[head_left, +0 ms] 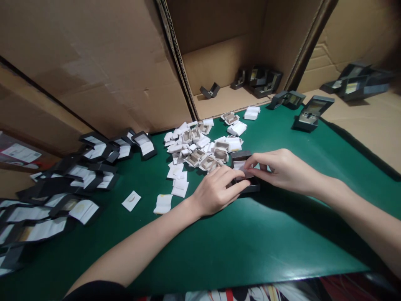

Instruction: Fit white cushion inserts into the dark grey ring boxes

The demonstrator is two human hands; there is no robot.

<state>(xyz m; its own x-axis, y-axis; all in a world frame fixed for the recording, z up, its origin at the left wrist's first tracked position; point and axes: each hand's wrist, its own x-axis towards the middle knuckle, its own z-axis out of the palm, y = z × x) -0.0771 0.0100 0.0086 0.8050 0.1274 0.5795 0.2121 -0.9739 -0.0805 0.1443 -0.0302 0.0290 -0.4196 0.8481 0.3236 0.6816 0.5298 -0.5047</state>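
A small open black box (243, 161) lies on the green table (219, 242) between my two hands. My left hand (216, 190) rests against its near side, with the fingers curled around the box. My right hand (283, 169) comes in from the right and pinches a small white insert at the box's opening. Just behind the box lies a heap of white inserts (200, 148) and small folded cards.
A pile of open black boxes (78, 175) with white cards covers the left of the table. An open cardboard carton (225, 62) stands behind, holding a few black boxes (261, 81). More black boxes (310, 113) lie at the back right. Loose white cards (131, 200) lie left of centre.
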